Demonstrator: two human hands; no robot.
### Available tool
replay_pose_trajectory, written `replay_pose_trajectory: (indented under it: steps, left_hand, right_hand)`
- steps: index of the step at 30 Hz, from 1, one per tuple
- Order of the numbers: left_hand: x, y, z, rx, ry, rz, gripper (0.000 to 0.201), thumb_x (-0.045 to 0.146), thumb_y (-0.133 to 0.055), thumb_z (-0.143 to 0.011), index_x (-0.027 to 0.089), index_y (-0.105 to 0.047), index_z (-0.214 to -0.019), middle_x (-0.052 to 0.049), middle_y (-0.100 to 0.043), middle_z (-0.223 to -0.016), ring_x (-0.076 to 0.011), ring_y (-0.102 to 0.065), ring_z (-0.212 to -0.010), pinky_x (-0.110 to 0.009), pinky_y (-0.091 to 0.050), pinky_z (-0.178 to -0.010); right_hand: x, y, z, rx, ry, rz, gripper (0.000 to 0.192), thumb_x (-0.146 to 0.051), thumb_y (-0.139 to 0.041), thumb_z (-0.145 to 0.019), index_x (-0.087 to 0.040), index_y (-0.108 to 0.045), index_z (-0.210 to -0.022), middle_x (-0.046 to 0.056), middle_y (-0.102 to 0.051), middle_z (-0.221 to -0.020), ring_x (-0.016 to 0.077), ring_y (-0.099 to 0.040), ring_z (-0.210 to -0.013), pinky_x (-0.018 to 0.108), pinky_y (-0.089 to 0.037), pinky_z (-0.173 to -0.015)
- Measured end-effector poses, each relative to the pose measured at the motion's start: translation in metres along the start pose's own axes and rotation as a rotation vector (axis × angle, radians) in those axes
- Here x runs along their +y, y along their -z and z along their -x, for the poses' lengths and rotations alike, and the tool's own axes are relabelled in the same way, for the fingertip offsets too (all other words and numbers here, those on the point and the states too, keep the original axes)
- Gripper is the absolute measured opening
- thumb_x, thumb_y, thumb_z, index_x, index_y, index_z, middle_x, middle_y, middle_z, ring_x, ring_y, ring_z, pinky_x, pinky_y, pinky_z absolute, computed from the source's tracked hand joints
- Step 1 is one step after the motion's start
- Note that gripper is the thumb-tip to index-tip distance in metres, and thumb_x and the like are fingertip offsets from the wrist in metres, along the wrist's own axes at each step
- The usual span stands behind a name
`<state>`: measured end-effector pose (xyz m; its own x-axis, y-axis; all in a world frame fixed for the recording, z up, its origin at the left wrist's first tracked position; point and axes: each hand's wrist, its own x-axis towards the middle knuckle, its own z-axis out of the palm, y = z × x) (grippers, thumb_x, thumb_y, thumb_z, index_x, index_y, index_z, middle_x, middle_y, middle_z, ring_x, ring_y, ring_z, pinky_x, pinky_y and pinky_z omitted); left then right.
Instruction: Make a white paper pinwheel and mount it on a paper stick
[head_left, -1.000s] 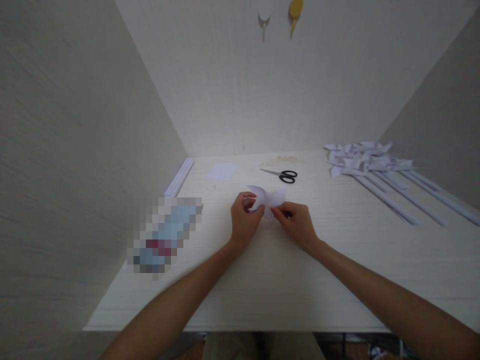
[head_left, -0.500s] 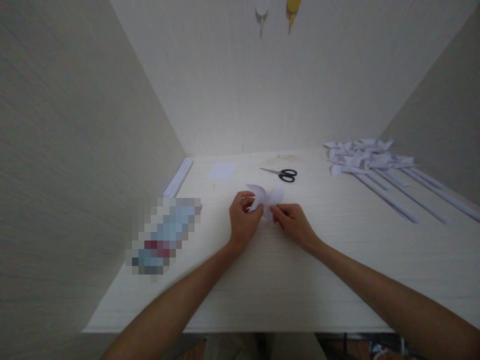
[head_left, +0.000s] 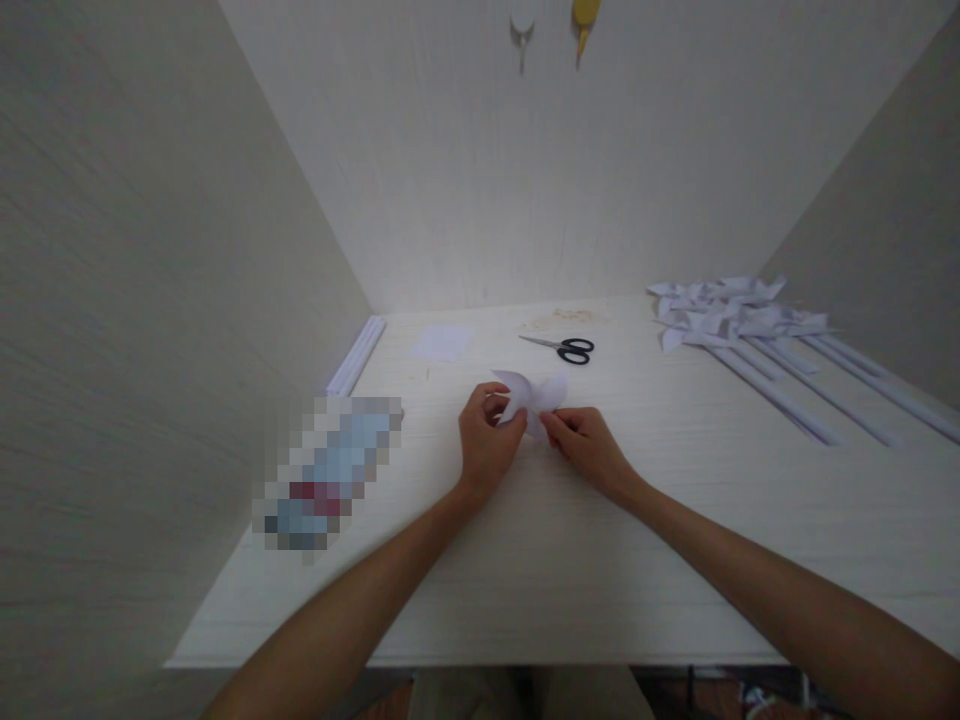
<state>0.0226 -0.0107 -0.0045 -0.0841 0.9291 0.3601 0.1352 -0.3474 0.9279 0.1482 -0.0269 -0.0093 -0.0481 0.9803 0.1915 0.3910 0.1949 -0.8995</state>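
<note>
A white paper pinwheel (head_left: 553,391), its blades curled toward the middle, is held between my two hands above the table. My left hand (head_left: 489,436) grips it from the left, thumb near the centre and fingers curled behind a blade. On the other side, my right hand (head_left: 587,446) pinches the lower right part of the paper with thumb and forefinger. The fingers cover the pinwheel's lower part, so I cannot tell whether a pin is in it. Scissors (head_left: 571,350) with black handles lie just beyond the hands.
Several paper pinwheels (head_left: 739,322) on rolled paper sticks lie at the right. A square paper sheet (head_left: 442,343) and rolled paper sticks (head_left: 357,356) lie at the back left, with a blurred-out object (head_left: 337,470) nearer. Small toothpick-like bits (head_left: 574,316) lie behind the scissors.
</note>
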Motion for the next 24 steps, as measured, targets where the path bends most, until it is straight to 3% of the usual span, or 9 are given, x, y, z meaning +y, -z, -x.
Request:
replay_pose_trajectory:
  steps: [24]
  left_hand:
    - [-0.0005, -0.0019, -0.0023, 0.014, 0.081, 0.088, 0.025, 0.009, -0.059, -0.057, 0.016, -0.05, -0.08, 0.001, -0.061, -0.066, -0.011, -0.058, -0.061, -0.023, -0.045, -0.06]
  right_hand:
    - [-0.0029, 0.0005, 0.0021, 0.029, -0.008, -0.009, 0.036, -0.034, -0.04, -0.077, -0.017, -0.044, -0.046, -0.004, -0.037, -0.038, 0.0075, -0.034, -0.036, 0.019, -0.024, -0.037]
